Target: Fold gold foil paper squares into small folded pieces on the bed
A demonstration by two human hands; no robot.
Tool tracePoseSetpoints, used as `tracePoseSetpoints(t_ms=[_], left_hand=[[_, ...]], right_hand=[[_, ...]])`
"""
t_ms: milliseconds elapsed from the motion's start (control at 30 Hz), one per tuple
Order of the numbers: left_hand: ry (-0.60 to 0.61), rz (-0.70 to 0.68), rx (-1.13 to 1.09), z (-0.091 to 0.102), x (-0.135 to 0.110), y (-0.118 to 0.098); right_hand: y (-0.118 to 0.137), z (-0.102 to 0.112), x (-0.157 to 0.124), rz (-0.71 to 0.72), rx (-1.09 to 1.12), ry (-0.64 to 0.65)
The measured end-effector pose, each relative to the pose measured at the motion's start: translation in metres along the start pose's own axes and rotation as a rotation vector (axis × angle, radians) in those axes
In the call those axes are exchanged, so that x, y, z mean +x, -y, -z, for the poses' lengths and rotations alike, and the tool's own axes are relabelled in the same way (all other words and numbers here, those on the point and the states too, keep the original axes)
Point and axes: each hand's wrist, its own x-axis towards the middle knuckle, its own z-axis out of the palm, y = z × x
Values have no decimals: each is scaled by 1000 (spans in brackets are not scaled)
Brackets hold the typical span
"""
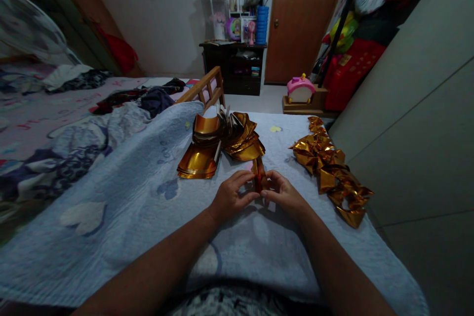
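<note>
Left hand [232, 192] and right hand [285, 192], fingertips around gold foil [258, 173] between, lightly pinched.

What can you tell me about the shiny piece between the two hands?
The piece is a narrow strip, gold to reddish brown, with a glossy, foil-like look; it seems folded lengthwise, though the exact folds are too small to tell. It points away from the person above the pale blue blanket, its far end near the fanned gold sheets. The left hand and right hand pinch it from either side.

Home bedroom: pink bedsheet [44, 113], heart-patterned quilt [129, 227], fan [29, 24], wooden door [305, 19].
</note>
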Motion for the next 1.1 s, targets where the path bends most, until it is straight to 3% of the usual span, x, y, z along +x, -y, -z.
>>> tracePoseSetpoints(t_ms=[167, 333, 400, 600, 833, 967, 1100], left_hand=[[2, -16, 0, 0, 2, -2], [-115, 19, 28, -2, -1, 4], [-138, -3, 48, -1, -2, 6], [-164, -79, 44, 0, -3, 6], [-178, -60, 47, 3, -1, 2], [-192, 115, -77, 2, -1, 1], [-178, 395, -520, 0, 1, -3]], right_hand=[[3, -1, -3, -17, -58, 86], [4, -1, -3, 61, -138, 117], [2, 1, -1, 69, -138, 60], [-5, 9, 4, 200, -204, -310], [4, 11, 2, 317, -396, -230], [5, 11, 1, 181, -262, -226], [3, 9, 1, 106, -108, -236]])
